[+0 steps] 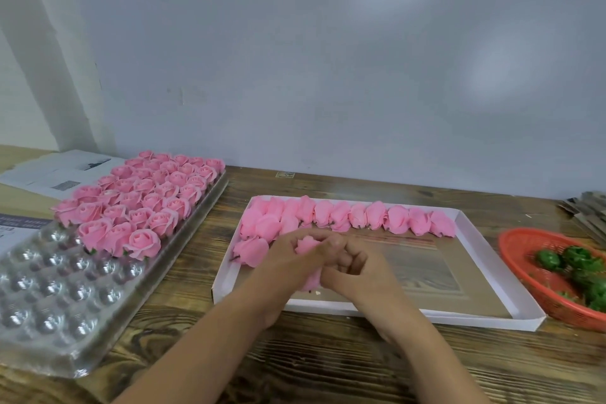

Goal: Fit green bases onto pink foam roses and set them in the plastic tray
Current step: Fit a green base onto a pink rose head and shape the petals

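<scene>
On the wooden counter (328, 354), against a pale wall, my left hand (288, 259) and right hand (357, 272) together pinch one pink foam rose (306, 246) over the white box lid (492, 272). I judge I'm fitting its base, hidden by my fingers. Next: the plastic tray (49, 289) to my left; green bases (577, 266) sit blurred to my right.

Bright, even indoor light; two soft glare patches on the wall (377, 43). Clear tray (49, 298) glints with highlights. Slight overall softness, edges bowed by wide-angle lens.
</scene>
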